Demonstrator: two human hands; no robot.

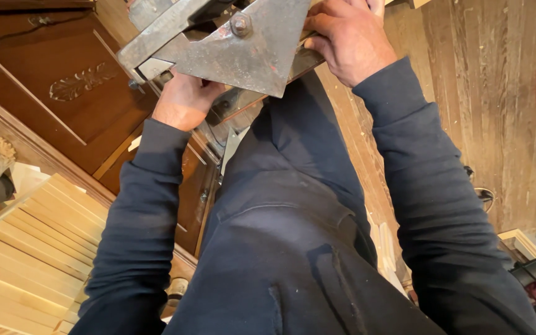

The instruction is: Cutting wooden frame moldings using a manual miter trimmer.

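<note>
left hand [184, 99], right hand [348, 40], gripping metal bracket [243, 53]

Worn brown wooden plank floor [504, 93] fills right side of frame, scattered with pale sawdust. Stack of pale yellow cut wooden slats [26, 260] lower left. Few light wood offcuts [384, 245] on floor, centre-right, beside the leg.

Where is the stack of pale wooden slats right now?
In the head view, the stack of pale wooden slats lies at the lower left, beside the person's left sleeve and below the dark carved wooden panel.
</note>
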